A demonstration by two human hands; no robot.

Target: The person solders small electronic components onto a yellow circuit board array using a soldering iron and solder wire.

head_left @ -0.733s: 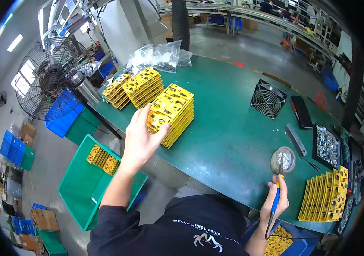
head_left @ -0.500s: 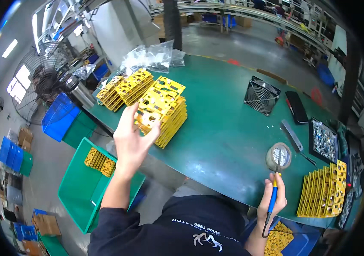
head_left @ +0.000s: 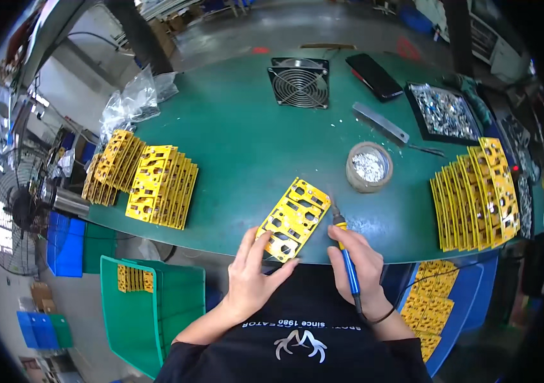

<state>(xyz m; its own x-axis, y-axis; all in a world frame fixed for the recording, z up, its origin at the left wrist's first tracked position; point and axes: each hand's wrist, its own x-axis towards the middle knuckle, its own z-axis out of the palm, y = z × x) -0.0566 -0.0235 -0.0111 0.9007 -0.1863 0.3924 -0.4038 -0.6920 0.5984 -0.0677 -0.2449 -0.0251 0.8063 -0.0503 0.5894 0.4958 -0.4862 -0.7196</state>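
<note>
Left hand (head_left: 251, 281) holding board (head_left: 292, 217), iron tip (head_left: 334, 207) contact unclear

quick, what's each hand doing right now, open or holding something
Left hand: closed on the lower edge of a yellow board.
Right hand: closed around a blue-handled soldering iron.
</note>
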